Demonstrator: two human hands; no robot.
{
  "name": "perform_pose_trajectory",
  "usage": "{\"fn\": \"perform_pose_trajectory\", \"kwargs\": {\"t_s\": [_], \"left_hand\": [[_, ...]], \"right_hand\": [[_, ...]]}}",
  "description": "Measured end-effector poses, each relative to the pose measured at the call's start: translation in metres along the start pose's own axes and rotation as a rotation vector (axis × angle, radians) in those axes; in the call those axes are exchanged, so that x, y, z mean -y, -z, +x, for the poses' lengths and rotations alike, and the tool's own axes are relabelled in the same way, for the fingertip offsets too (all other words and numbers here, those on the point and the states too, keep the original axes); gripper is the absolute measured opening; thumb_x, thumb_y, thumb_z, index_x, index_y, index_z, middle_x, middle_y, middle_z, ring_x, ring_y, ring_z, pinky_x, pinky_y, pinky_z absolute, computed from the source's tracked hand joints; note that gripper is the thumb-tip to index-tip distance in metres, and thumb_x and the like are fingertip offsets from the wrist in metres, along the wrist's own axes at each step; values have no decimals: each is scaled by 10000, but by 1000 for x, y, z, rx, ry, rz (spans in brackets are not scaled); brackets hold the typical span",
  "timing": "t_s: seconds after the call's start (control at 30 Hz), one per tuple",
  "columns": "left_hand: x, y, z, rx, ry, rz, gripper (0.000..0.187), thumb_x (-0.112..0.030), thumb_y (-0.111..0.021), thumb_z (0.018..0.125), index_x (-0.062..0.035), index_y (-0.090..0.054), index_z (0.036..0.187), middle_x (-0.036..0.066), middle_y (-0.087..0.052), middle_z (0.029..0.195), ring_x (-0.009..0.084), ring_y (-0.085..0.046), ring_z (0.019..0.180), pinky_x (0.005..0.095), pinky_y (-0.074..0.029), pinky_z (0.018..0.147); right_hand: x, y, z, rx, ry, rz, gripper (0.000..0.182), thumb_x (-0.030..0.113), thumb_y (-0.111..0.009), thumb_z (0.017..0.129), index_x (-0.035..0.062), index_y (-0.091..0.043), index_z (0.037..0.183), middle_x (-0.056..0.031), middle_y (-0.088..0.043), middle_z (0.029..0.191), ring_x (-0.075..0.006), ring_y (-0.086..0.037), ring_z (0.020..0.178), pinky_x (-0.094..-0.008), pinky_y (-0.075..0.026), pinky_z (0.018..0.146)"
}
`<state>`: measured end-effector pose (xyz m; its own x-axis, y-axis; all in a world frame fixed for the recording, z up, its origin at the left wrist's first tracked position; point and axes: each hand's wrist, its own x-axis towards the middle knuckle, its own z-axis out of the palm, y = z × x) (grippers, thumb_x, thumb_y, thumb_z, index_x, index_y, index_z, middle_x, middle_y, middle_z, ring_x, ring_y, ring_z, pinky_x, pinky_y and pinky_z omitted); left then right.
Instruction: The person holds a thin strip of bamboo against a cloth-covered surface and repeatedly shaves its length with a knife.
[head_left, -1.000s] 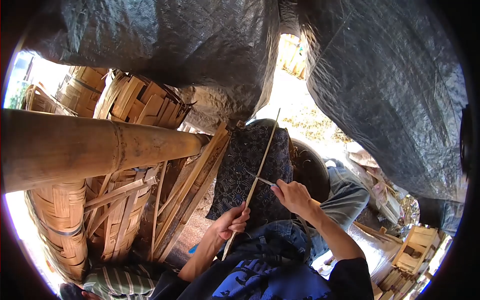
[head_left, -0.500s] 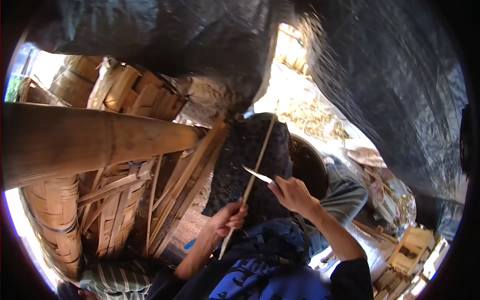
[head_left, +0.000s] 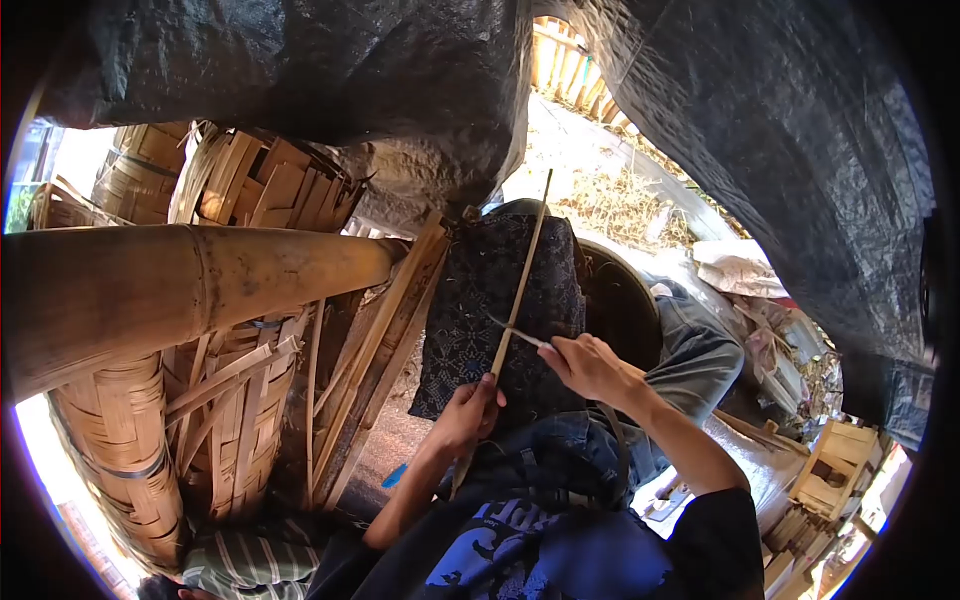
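A long, thin bamboo strip (head_left: 527,262) slants up and away from my lap, over a dark patterned cloth (head_left: 470,300). My left hand (head_left: 470,411) is closed round the strip near its lower end, which runs down against my shirt. In my closed right hand (head_left: 592,368) is a knife (head_left: 522,337), its handle mostly hidden by the fingers. The blade points left and crosses the strip a short way above my left hand, appearing to touch it.
A thick bamboo pole (head_left: 200,290) reaches in from the left. Below it stand woven bamboo rolls (head_left: 115,440) and upright slats (head_left: 375,350). A round dark container (head_left: 620,310) is beyond my right hand. Black plastic sheeting (head_left: 760,150) hangs overhead. A small wooden frame (head_left: 835,468) lies at right.
The knife blade has turned flatter against the strip, and my right hand has shifted slightly right. My left hand has rolled over a little, still on the strip. The view has shifted slightly.
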<state>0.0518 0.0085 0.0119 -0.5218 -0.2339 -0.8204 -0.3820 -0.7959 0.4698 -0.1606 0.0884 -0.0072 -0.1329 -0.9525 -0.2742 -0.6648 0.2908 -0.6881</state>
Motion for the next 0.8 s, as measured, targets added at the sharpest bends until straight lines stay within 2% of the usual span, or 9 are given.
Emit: {"fn": "perform_pose_trajectory", "kwargs": {"t_s": [0.13, 0.3, 0.4, 0.47, 0.53, 0.63, 0.73, 0.8], "left_hand": [[4, 2, 7, 31, 61, -89, 434, -416, -365, 997, -53, -508, 806, -61, -313, 505, 49, -251, 391, 225, -198, 368], [3, -5, 4, -63, -18, 53, 421, -406, -362, 1001, -68, -515, 801, -65, -293, 492, 58, -235, 372, 228, -197, 355], [6, -11, 1, -95, -63, 127, 447, -399, -352, 1003, -37, -512, 796, -52, -314, 488, 60, -245, 375, 240, -208, 356], [6, -7, 1, -84, -45, 75, 445, -398, -353, 1003, -38, -512, 796, -51, -315, 490, 61, -245, 376, 242, -206, 357], [6, -4, 3, -63, -29, 18, 442, -397, -354, 1003, -39, -511, 797, -51, -316, 492, 61, -245, 378, 243, -204, 358], [6, 0, 5, -12, -7, -72, 437, -394, -358, 1003, -40, -511, 797, -51, -317, 496, 61, -241, 382, 246, -201, 361], [1, -1, 5, 22, -5, -57, 432, -392, -362, 1003, -42, -511, 797, -51, -320, 499, 60, -246, 386, 245, -198, 365], [0, -2, 5, 6, 29, -22, 430, -386, -363, 1004, -41, -511, 795, -52, -323, 500, 60, -255, 388, 243, -199, 368]], "right_hand": [[-2, -11, -3, -118, 33, -79, 377, 324, -536, 931, 30, -513, 696, -188, -526, 498, -380, -563, 474, -461, -438, 438], [2, -12, 4, -115, -11, -65, 389, 325, -536, 931, 26, -512, 684, -191, -523, 498, -388, -560, 479, -466, -437, 438], [-8, -10, 28, -215, -81, -90, 416, 331, -524, 937, 20, -512, 662, -203, -528, 511, -405, -566, 507, -467, -441, 443], [-13, -4, 45, -224, -75, -45, 446, 341, -507, 944, 16, -508, 639, -214, -531, 522, -415, -569, 528, -476, -443, 450], [-8, 6, 42, -202, -56, -41, 454, 348, -490, 952, 19, -518, 641, -219, -540, 536, -418, -574, 538, -480, -453, 466], [4, 5, 20, 25, -45, 35, 404, 337, -485, 953, 27, -556, 704, -218, -552, 546, -421, -576, 531, -470, -469, 485], [8, -3, -4, -7, 29, -80, 393, 343, -505, 944, 27, -550, 715, -202, -555, 531, -398, -573, 491, -456, -465, 468], [10, -3, 2, -20, -7, -92, 394, 344, -508, 942, 27, -549, 711, -201, -555, 529, -397, -574, 489, -456, -466, 463]]}}
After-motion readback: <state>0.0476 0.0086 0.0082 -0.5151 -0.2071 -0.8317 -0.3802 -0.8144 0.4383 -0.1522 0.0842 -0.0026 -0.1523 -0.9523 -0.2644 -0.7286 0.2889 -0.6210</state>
